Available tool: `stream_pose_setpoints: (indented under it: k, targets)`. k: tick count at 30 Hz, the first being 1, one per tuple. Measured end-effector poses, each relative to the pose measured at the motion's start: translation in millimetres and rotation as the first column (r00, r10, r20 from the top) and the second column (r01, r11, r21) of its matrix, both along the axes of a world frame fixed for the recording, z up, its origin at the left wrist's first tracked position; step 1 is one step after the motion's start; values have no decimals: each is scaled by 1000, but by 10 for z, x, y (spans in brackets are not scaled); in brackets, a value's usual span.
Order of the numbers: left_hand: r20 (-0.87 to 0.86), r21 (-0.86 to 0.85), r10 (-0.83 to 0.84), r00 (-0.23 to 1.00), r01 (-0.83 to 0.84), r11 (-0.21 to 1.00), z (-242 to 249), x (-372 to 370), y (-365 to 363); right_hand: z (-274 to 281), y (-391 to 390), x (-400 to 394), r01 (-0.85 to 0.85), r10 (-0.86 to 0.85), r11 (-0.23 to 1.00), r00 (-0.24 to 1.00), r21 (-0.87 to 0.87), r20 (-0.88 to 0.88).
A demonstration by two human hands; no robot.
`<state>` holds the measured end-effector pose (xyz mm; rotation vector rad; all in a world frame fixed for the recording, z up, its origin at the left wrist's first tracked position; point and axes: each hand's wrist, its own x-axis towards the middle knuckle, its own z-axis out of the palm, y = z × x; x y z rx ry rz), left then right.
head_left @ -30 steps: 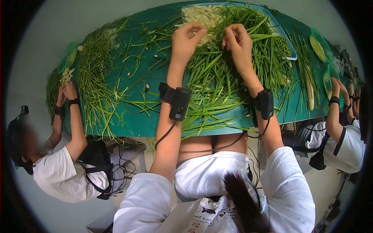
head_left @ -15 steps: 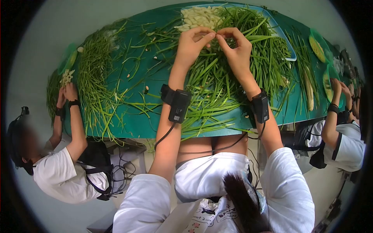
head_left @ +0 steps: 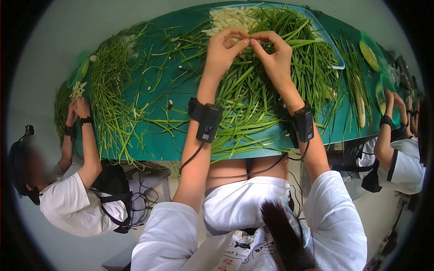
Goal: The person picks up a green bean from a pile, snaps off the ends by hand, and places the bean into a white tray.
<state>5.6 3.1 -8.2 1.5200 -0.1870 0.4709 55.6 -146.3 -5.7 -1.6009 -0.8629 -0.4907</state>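
My left hand [head_left: 222,53] and my right hand [head_left: 276,56] meet fingertip to fingertip above a heap of long green stalks [head_left: 253,86]. Each thumb and forefinger is pinched together, and whatever lies between them is too small to make out. Just beyond my left hand, short pale white pieces [head_left: 233,19] are piled in a blue-rimmed tray [head_left: 332,43]. The same tray also carries part of the green heap, behind and to the right of my right hand. Loose stalks trail across the table under both forearms.
Thin green stems [head_left: 110,72] are heaped on the green table [head_left: 156,97] at left, where a co-worker's hands [head_left: 81,108] hold pale pieces. An ear of corn [head_left: 359,104] and green baskets [head_left: 370,52] are at right, near another person's hands [head_left: 394,101]. Cables hang from my wrist devices.
Both my hands have risen very slightly, still pinched together at the same spot. At right, the other person's arms have shifted a little.
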Motion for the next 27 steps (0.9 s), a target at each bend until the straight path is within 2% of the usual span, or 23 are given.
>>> stream_pose_setpoints:
  k: [9,13,15,27]
  targets:
    - [-67,24,43,997,-42,999,45,-33,-49,5,-6,8,-7,7,1000,999,0,33]
    - [-48,-8,35,998,-35,999,25,-17,-53,-13,2,12,1,0,1000,1000,-12,15]
    - [11,55,121,993,-121,991,5,-5,-57,-10,-10,26,9,-9,1000,1000,-18,12]
    - [-22,102,164,986,-162,982,11,-17,-74,-4,0,-14,16,-16,999,1000,-45,11]
